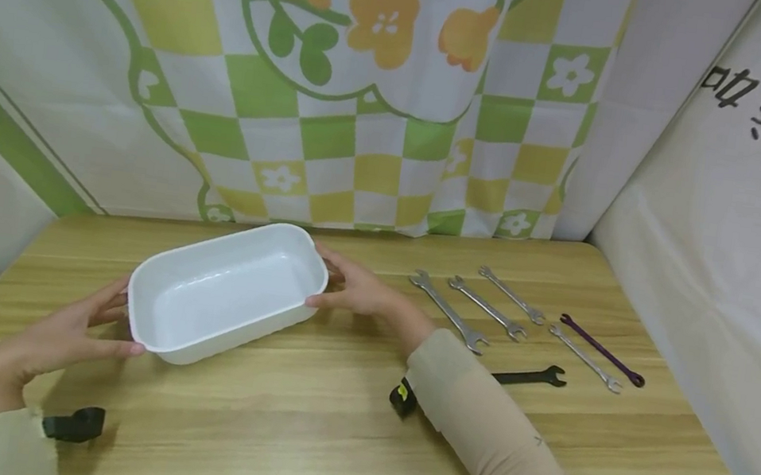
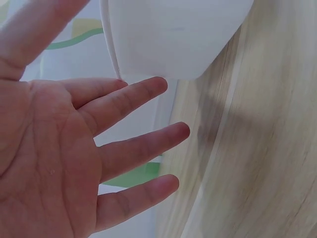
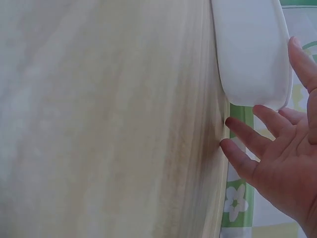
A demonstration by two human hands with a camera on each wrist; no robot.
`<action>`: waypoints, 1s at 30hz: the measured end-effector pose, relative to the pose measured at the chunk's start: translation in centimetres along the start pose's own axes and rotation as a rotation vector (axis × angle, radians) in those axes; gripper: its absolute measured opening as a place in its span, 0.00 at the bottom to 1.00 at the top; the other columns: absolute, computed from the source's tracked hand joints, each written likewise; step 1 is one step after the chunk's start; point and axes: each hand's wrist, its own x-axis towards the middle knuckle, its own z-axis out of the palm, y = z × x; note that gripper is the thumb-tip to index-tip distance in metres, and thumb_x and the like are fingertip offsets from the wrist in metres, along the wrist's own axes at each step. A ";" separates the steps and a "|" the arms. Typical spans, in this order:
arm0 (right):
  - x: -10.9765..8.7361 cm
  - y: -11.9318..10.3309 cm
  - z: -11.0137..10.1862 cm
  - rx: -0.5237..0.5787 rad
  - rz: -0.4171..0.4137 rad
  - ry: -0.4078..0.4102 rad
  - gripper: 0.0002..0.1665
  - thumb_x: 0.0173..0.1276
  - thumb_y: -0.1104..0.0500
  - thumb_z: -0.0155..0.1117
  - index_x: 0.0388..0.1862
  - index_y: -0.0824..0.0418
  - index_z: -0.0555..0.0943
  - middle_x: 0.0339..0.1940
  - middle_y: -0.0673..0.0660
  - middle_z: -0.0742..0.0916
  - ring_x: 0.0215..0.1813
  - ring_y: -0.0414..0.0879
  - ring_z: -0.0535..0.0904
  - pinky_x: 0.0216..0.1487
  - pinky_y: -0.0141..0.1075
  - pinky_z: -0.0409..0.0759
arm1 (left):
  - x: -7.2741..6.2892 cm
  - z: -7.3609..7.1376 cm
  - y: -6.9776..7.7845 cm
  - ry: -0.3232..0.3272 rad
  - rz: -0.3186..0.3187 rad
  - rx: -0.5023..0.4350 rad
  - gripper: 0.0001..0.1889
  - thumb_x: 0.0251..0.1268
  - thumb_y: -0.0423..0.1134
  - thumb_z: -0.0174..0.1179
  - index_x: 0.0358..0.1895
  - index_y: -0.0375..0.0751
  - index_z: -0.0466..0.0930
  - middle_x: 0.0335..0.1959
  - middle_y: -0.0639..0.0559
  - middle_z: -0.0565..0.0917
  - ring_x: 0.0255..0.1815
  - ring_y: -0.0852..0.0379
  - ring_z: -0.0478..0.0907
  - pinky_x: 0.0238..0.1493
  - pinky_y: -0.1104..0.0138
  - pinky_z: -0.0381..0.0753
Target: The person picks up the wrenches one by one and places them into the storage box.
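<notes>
A white rectangular dish (image 1: pixel 229 290) with rounded corners stands toward the back left of the table, angled, its inside bare. My left hand (image 1: pixel 61 328) is at its left end, thumb at the near corner; in the left wrist view the fingers (image 2: pixel 143 151) are spread and fairly straight, the upper ones touching the dish (image 2: pixel 173 39). At the right end my right hand (image 1: pixel 355 286) touches the rim with its thumb, other fingers partly behind the dish. The right wrist view shows those fingers (image 3: pixel 247 139) spread. Whether the dish touches the table cannot be told.
On the table's right lie several open-ended wrenches: silver ones (image 1: pixel 446 310), a purple one (image 1: pixel 600 349) and a black one (image 1: pixel 531 376) partly covered by my right sleeve (image 1: pixel 473 410). A patterned cloth (image 1: pixel 354 162) hangs behind the table (image 1: pixel 297 435); white fabric walls stand at both sides.
</notes>
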 end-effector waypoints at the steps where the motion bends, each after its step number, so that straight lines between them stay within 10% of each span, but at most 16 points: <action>1: 0.0 0.1 0.0 -0.001 -0.002 0.001 0.57 0.64 0.64 0.71 0.82 0.55 0.47 0.78 0.61 0.67 0.73 0.60 0.69 0.72 0.48 0.68 | 0.0 0.1 0.0 -0.001 0.002 -0.006 0.55 0.64 0.40 0.66 0.80 0.44 0.29 0.74 0.21 0.54 0.68 0.16 0.58 0.48 0.26 0.69; 30: -3.9 -0.2 -1.5 -0.004 0.071 -0.031 0.55 0.64 0.62 0.72 0.79 0.60 0.47 0.72 0.69 0.71 0.72 0.60 0.70 0.74 0.53 0.64 | 1.6 1.1 0.9 -0.034 0.079 -0.051 0.55 0.62 0.34 0.68 0.81 0.51 0.33 0.77 0.28 0.52 0.66 0.24 0.64 0.44 0.54 0.84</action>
